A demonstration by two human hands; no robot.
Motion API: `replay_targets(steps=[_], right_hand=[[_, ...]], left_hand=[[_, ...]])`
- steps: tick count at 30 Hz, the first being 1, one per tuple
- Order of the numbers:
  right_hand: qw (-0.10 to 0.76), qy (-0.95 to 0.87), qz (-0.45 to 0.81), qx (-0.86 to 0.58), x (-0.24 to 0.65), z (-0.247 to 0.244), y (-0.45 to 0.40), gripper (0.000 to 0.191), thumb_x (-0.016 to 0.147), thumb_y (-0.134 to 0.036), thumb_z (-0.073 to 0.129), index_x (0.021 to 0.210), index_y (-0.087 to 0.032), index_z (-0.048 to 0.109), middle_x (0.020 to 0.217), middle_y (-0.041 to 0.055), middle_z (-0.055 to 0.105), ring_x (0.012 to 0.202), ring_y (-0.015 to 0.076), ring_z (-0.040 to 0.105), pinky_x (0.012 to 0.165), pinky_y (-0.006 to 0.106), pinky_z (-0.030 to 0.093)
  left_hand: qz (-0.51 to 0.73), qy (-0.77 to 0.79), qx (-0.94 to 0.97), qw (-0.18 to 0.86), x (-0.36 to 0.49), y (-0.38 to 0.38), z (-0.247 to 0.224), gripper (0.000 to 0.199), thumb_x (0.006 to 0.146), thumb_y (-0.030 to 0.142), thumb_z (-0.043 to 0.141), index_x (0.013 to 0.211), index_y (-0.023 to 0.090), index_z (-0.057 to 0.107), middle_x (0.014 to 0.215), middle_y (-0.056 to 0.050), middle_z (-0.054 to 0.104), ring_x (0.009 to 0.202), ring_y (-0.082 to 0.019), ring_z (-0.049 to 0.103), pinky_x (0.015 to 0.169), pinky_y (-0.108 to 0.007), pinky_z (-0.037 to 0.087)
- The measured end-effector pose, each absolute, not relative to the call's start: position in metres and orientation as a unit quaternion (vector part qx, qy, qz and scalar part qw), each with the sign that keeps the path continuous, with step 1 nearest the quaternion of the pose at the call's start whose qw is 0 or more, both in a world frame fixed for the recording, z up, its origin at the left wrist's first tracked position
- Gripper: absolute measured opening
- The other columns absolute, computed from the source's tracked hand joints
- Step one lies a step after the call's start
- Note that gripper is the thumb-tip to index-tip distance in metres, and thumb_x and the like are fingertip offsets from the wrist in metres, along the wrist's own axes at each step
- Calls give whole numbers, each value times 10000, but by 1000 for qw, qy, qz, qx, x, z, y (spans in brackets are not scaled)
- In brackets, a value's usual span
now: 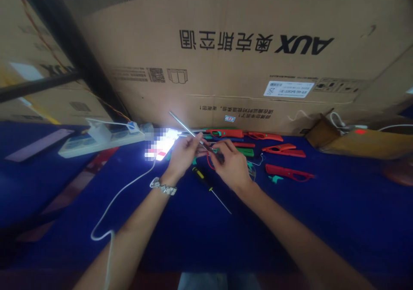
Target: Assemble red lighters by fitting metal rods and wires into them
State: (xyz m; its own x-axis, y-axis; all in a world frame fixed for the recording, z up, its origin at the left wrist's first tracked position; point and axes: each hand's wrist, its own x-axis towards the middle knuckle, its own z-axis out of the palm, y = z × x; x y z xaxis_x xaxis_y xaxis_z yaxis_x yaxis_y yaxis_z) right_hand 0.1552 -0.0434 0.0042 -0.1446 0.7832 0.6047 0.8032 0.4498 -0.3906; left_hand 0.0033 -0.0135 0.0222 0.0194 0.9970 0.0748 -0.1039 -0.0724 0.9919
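Note:
A thin silver metal tube point(182, 123), with a dark lower part, slants up to the left between my two hands. My left hand point(184, 154) pinches it around the middle and wears a metal-banded watch point(163, 186). The fingers of my right hand point(235, 165) are closed on its dark lower end, which they partly hide. Below the hands lies a black and yellow screwdriver point(201, 176), its shaft pointing to the lower right. Behind them are red long-nose lighter casings point(227, 133) and a green piece point(245, 152), partly covered by the hands.
A glowing phone point(166, 143) lies left of my left hand, with a white cable point(121, 191) running from it. A power strip point(105, 141) is farther left. More red casings point(288, 172) lie on the blue tabletop point(277, 225). A large cardboard box point(226, 75) stands behind.

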Motion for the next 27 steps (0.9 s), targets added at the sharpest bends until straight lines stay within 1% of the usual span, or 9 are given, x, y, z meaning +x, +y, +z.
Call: replay_targets(steps=[2, 5, 8, 11, 13, 16, 20, 24, 27], right_hand=[[372, -765, -34, -525, 159, 5, -43, 124, 964, -307, 582, 967, -227, 677, 1054, 19, 689, 676, 129, 644, 550, 265, 406], [335, -795, -67, -502, 163, 8, -41, 119, 962, -283, 594, 941, -231, 699, 1042, 23, 695, 829, 159, 664, 562, 267, 400], [291, -822, -93, -480, 165, 15, -38, 122, 958, -262, 604, 906, -212, 702, 1001, 48, 698, 951, 201, 639, 577, 280, 407], [257, -842, -103, -464, 168, 22, -35, 120, 957, -250, 603, 915, -188, 696, 990, 75, 696, 1001, 233, 609, 568, 288, 391], [250, -850, -92, -455, 171, 24, -34, 126, 965, -250, 587, 941, -178, 688, 1002, 84, 688, 967, 226, 608, 556, 284, 370], [253, -857, -49, -446, 176, 26, -33, 120, 963, -243, 571, 951, -178, 671, 1012, 71, 674, 824, 180, 614, 539, 273, 336], [277, -855, 23, -437, 182, 24, -29, 49, 913, -207, 605, 912, -188, 650, 991, 43, 654, 714, 141, 595, 566, 256, 344], [332, -835, 122, -421, 184, 19, -25, 51, 872, -149, 627, 835, -184, 625, 897, 23, 643, 692, 128, 587, 645, 253, 405], [364, -806, 193, -425, 184, 14, -25, 90, 878, -138, 610, 804, -191, 608, 773, -8, 636, 619, 116, 574, 633, 249, 412]], left_hand=[[537, 454, 497, 509, 3, -13, 22, 418, 823, 536, 725, 767, 126, 665, 808, -87, 752, 645, -171, 733, 662, -299, 642], [534, 460, 500, 504, 3, -12, 21, 403, 846, 517, 710, 760, 125, 669, 802, -86, 748, 643, -168, 731, 656, -292, 639], [529, 462, 500, 506, 3, -12, 20, 395, 859, 507, 701, 767, 124, 676, 799, -83, 747, 641, -164, 730, 658, -290, 639], [528, 465, 497, 509, 4, -12, 18, 390, 864, 499, 700, 767, 122, 676, 800, -85, 750, 638, -165, 729, 666, -295, 640], [529, 464, 493, 512, 3, -11, 18, 384, 872, 489, 695, 772, 119, 674, 807, -89, 754, 638, -165, 729, 669, -298, 641], [532, 460, 480, 524, 3, -11, 18, 365, 883, 469, 692, 795, 115, 670, 825, -98, 761, 639, -164, 729, 670, -296, 641], [533, 459, 459, 543, 3, -11, 18, 338, 902, 443, 677, 828, 113, 662, 832, -106, 766, 648, -160, 731, 673, -291, 638], [528, 463, 440, 560, 4, -11, 16, 327, 889, 439, 690, 840, 118, 655, 793, -91, 754, 640, -155, 721, 666, -292, 635], [504, 454, 453, 578, 2, -9, 14, 289, 800, 385, 787, 834, 120, 675, 790, -67, 741, 671, -140, 712, 695, -274, 629]])
